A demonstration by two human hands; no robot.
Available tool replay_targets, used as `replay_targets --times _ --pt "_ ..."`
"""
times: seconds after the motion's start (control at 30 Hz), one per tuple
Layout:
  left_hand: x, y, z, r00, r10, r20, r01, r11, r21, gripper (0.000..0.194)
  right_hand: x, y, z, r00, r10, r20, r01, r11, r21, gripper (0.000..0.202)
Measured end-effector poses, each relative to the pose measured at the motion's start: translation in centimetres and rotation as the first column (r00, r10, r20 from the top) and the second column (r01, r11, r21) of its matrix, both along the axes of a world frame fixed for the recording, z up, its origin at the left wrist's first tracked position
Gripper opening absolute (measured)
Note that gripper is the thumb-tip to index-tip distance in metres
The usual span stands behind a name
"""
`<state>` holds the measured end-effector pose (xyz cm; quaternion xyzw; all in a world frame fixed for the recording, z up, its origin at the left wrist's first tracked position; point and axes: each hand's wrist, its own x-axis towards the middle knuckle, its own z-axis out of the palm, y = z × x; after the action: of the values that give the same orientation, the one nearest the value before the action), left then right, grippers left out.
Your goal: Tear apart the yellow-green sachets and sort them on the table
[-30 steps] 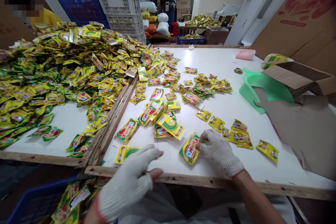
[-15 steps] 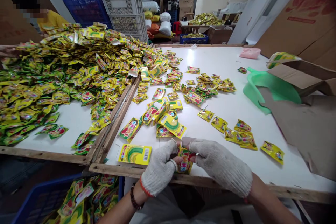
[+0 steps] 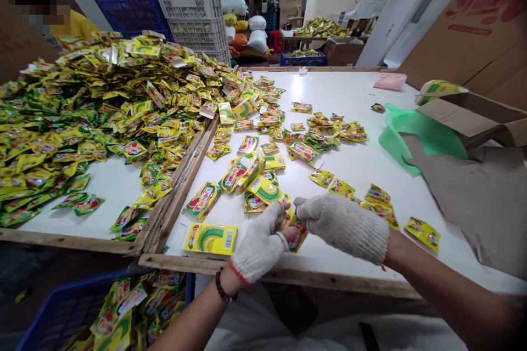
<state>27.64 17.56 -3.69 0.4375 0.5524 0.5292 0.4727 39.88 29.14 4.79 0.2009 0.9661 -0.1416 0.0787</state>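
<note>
My left hand (image 3: 260, 244), in a white knit glove with bare fingertips, grips a small yellow and green box (image 3: 297, 235) near the table's front edge. At the box's upper right, my right hand (image 3: 346, 226), gloved the same way, has its fingers pressed together; what they hold, if anything, is hidden. A flat yellow box (image 3: 211, 238) lies left of my left hand. Several boxes (image 3: 267, 189) are heaped just beyond my hands. Yellow sachets (image 3: 382, 213) lie to the right, partly behind my right hand.
A large heap of sachets (image 3: 102, 88) covers the left table behind a wooden rim (image 3: 181, 192). Below is a blue basket (image 3: 53, 307) of packets. At right are a green scoop-like piece (image 3: 424, 134) and an open carton (image 3: 465, 115). A person in yellow stands far left.
The held box has risen slightly and tilted. My right hand has moved up and turned more level, its fingers now at the box's top. My left hand has shifted slightly right.
</note>
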Motion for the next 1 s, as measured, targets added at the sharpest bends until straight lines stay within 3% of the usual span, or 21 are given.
replay_targets --times 0.07,0.17,0.2,0.27,0.37,0.43,0.53,0.57,0.63,0.67,0.73,0.8,0.83,0.93,1.0 --pt "-0.6 0.2 0.3 0.998 -0.060 -0.009 0.060 0.998 -0.002 0.045 -0.7 0.3 0.2 0.994 -0.091 -0.064 0.088 0.995 -0.055 0.023" --pt "-1.1 -0.1 0.5 0.961 -0.131 0.244 0.130 0.991 0.020 0.050 -1.3 0.5 0.5 0.955 -0.292 -0.047 0.269 0.923 -0.274 0.023" --pt "-1.1 -0.3 0.5 0.933 -0.129 0.335 0.128 0.991 0.027 0.051 -1.2 0.5 0.5 0.933 -0.360 -0.007 0.329 0.862 -0.386 0.023" --pt "-1.1 -0.7 0.5 0.894 -0.111 0.435 0.114 0.993 0.020 0.050 -0.7 0.2 0.5 0.892 -0.440 0.101 0.404 0.679 -0.613 0.022" --pt "-1.0 -1.1 0.5 0.859 -0.072 0.506 0.138 0.986 -0.094 0.053 0.7 -0.2 0.2 0.884 -0.414 0.217 0.392 0.403 -0.827 0.024" --pt "-0.9 -1.1 0.5 0.842 -0.044 0.538 0.157 0.973 -0.167 0.057 1.4 -0.4 -0.1 0.909 -0.353 0.222 0.338 0.309 -0.889 0.027" --pt "-0.6 -0.9 0.3 0.835 -0.031 0.550 0.163 0.968 -0.193 0.059 1.7 -0.8 -0.4 0.933 -0.281 0.223 0.294 0.243 -0.924 0.032" --pt "-0.5 -0.8 0.3 0.834 -0.030 0.550 0.164 0.967 -0.195 0.060 1.5 -1.0 -0.4 0.932 -0.276 0.234 0.303 0.245 -0.921 0.031" --pt "-0.5 -0.7 0.4 0.853 -0.048 0.520 0.167 0.968 -0.185 0.064 1.0 -1.1 -0.2 0.920 -0.283 0.270 0.354 0.308 -0.883 0.028" --pt "-0.6 -0.6 0.6 0.885 -0.071 0.461 0.159 0.975 -0.156 0.063 0.6 -1.2 -0.1 0.914 -0.291 0.284 0.381 0.370 -0.847 0.025" --pt "-1.0 -0.5 1.1 0.959 -0.102 0.266 0.123 0.990 -0.065 0.053 -0.1 -1.2 0.2 0.921 -0.298 0.250 0.381 0.556 -0.739 0.018" --pt "-1.5 -0.5 1.5 0.989 -0.092 0.114 0.092 0.996 0.000 0.051 -0.6 -1.2 0.1 0.952 -0.259 0.162 0.303 0.731 -0.611 0.016" --pt "-1.6 -0.6 1.5 0.993 -0.077 0.092 0.077 0.997 0.004 0.056 -0.7 -1.2 -0.1 0.968 -0.224 0.112 0.248 0.788 -0.564 0.017" --pt "-1.5 -0.9 0.7 0.991 0.020 0.129 -0.016 0.999 -0.031 0.051 -0.4 -1.7 -1.5 0.978 -0.186 -0.096 0.113 0.854 -0.507 0.020" --pt "-1.2 -1.3 -0.2 0.985 0.104 0.137 -0.099 0.994 -0.042 0.045 0.2 -2.3 -3.0 0.897 -0.273 -0.347 0.096 0.888 -0.451 0.026"
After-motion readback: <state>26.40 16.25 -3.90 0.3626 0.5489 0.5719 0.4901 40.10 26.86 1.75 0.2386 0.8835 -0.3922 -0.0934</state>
